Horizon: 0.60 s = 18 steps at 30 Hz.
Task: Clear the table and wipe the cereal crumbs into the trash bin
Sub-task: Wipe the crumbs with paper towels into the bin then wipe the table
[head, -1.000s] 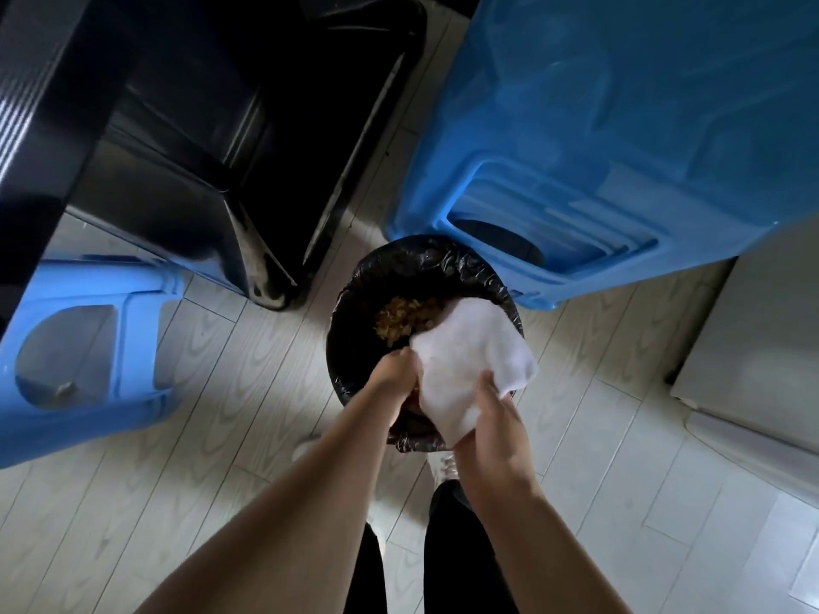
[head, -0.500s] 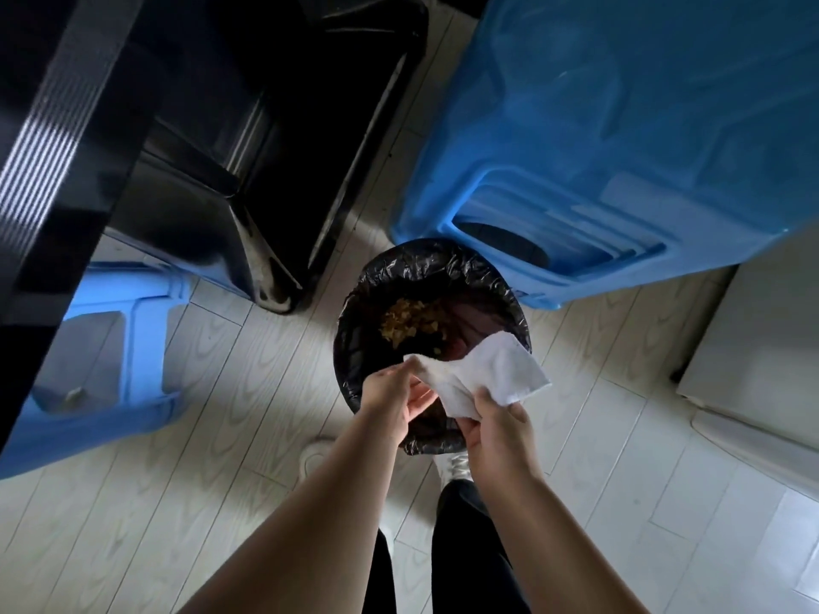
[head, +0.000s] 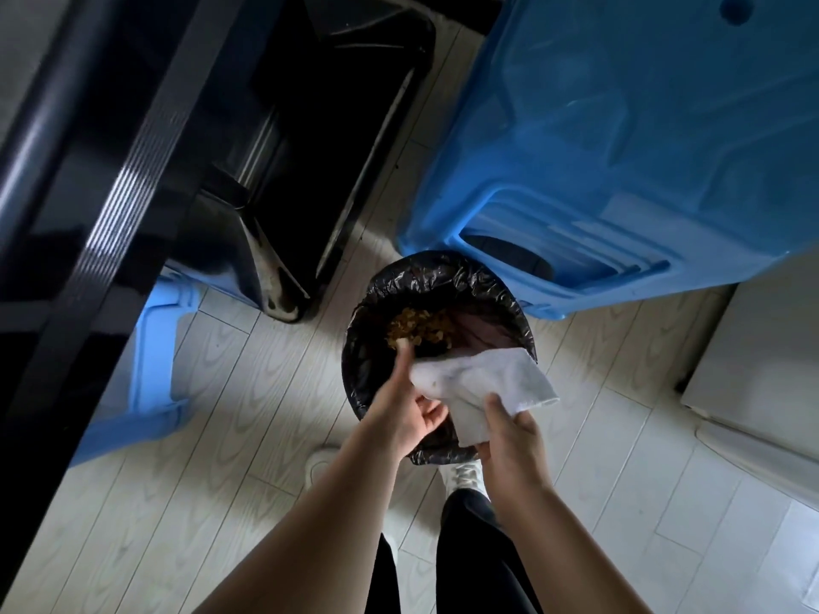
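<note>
Limpness is what matters in handling the white cloth (head: 487, 383): it looks light, soft and without stiffness, so it sags wherever nothing holds it up; it hangs in a slack fold between the two hands, directly over the trash bin (head: 527, 330) lined with a black bag. The left hand (head: 399, 414) has its thumb stretched out ahead and its fingers (head: 432, 412) curled under the cloth's left corner, seemingly pinching it, though the contact itself is partly hidden. The right hand (head: 514, 440), seen from the back, has its fingers (head: 492, 403) curled over the cloth's near edge, gripping it. A loose flap sticks out beyond the right fingers, past the bin's rim. Cereal crumbs (head: 421, 332) lie heaped inside the bin just beyond the left thumb tip; a few dark specks seem to cling to the cloth close to the left fingers. Because the fabric folds so readily, crumbs could hide in its creases; the best hold is probably at two corners, so that it opens flat and can be shaken or brushed above the bin. It is not fragile or slippery; a light pinch should do. A blue plastic stool (head: 620, 148) stands beyond the bin, and the edge of the black desk (head: 88, 214) lies far to the left of the left fingers.
</note>
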Available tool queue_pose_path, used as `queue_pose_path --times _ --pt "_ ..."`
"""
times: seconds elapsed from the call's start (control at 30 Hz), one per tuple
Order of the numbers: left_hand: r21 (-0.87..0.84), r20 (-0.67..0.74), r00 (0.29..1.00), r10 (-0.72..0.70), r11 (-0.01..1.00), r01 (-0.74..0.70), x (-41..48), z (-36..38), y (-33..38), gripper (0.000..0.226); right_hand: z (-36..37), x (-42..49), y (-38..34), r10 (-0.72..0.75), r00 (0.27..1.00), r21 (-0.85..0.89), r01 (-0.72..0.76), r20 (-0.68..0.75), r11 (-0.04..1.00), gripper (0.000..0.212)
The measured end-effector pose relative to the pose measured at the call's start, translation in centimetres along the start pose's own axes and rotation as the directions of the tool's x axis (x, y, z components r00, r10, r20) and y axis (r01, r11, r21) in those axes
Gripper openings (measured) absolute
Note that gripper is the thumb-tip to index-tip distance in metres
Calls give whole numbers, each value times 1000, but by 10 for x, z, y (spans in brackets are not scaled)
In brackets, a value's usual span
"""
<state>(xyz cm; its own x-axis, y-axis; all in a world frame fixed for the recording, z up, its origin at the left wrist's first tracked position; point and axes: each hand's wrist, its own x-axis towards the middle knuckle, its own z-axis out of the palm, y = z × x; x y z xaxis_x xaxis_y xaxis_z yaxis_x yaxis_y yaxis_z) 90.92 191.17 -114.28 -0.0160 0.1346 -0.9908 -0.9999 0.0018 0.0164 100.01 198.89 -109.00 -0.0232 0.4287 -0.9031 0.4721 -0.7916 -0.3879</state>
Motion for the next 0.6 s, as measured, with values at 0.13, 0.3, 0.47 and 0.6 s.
queue_pose_path --times 0.13,0.3,0.47,0.6 --pt "178 -38 995 87 981 -79 -1 2 -15 23 3 1 1 -32 999 8 32 32 999 14" --pt "27 -302 948 103 995 -99 5 -3 -3 38 -1 6 6 -78 997 -11 78 -5 997 10" --pt "51 -322 931 172 985 -164 2 -4 5 20 -3 23 13 -81 978 -174 48 -191 984 28" --pt "174 -267 912 311 946 -272 -2 -6 1 27 5 25 14 -178 956 -463 53 -231 885 60"
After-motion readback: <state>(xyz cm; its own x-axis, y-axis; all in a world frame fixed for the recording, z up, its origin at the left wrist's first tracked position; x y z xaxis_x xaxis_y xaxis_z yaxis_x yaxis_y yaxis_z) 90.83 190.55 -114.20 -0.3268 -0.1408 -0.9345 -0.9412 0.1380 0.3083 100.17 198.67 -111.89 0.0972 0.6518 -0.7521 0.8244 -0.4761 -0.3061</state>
